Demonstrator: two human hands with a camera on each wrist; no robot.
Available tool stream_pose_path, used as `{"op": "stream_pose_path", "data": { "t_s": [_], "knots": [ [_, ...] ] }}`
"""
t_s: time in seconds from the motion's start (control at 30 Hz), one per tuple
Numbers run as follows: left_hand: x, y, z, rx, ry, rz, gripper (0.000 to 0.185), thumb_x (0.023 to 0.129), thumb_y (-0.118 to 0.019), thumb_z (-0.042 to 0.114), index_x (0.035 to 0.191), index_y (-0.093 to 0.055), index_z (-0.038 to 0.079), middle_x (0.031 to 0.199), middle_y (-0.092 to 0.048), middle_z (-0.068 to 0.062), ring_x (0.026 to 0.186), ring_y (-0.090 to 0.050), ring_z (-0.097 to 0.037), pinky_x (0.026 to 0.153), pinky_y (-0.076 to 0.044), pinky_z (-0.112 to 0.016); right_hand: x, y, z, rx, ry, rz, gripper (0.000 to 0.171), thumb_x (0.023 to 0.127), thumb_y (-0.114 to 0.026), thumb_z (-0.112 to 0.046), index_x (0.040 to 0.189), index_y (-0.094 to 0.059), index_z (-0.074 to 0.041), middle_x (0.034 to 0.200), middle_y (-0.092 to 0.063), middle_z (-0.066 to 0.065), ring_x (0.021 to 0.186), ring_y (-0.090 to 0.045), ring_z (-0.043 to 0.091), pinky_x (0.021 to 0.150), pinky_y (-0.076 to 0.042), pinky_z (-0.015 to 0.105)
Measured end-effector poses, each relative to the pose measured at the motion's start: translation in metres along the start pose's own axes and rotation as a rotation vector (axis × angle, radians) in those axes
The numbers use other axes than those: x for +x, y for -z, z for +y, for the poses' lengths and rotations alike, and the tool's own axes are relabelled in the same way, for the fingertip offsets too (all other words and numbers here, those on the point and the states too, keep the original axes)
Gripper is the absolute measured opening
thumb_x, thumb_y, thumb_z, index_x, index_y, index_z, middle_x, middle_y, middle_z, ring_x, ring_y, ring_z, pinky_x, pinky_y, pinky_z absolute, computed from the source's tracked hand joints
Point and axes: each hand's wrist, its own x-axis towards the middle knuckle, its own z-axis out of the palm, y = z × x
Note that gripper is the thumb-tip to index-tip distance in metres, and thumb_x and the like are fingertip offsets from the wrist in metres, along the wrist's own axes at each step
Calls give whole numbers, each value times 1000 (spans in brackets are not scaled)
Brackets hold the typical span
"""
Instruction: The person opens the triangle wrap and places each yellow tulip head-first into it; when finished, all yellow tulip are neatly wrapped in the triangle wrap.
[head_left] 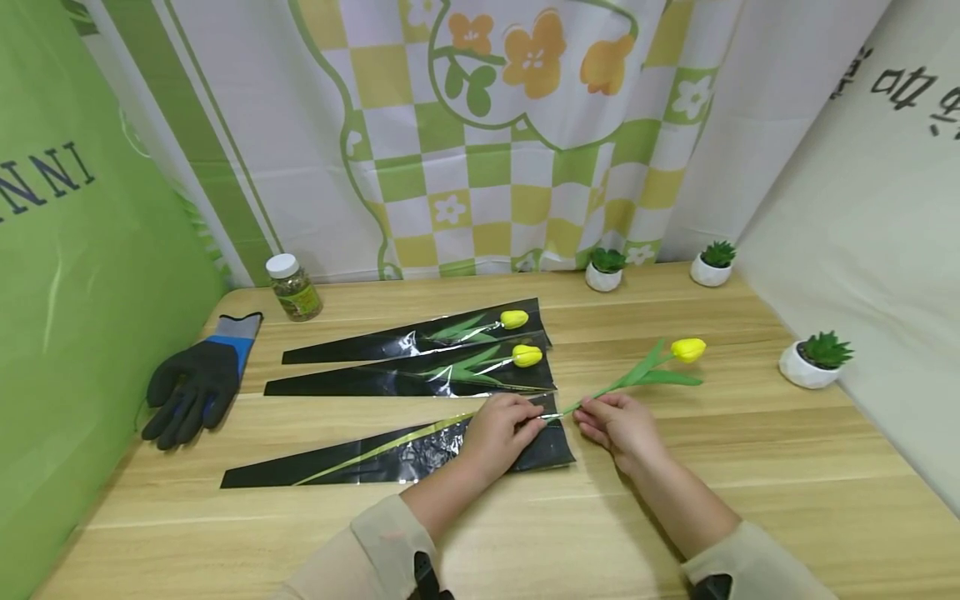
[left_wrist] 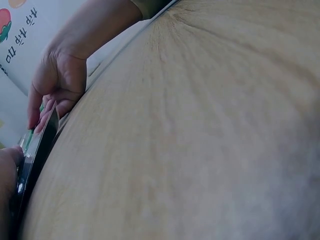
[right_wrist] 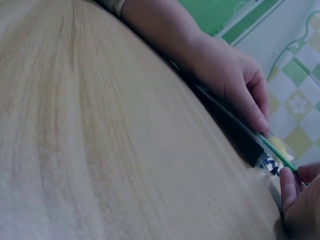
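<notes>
Pinched by right hand [head_left: 618, 425]: green-stemmed yellow tulip [head_left: 687, 349].

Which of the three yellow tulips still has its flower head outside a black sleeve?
The nearest tulip, whose stem the right hand pinches: its head lies bare on the table, right of the sleeve. The other two tulips' heads lie on their sleeves.

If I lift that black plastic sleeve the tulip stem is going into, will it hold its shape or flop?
The sleeve looks thin, glossy and crinkled, so it would probably sag and feel very light. Its shiny film may slip under the left hand. The tulip could slide out of the open mouth.
</notes>
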Motion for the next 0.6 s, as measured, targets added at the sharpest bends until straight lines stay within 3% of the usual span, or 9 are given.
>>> {"op": "stream_pose_path", "data": {
  "t_s": [0.6],
  "knots": [
    [0, 1, 2, 2, 18, -24, 22, 92, -69, 25, 108, -76, 13, 102, -72, -2, 100, -64, -18, 91, -52, -31, 2, -1, 0, -68, -94, -78, 13, 101, -49, -5, 110, -46, 4, 78, -68, 0, 72, -68, 4, 67, -58, 16]
  ]
}}
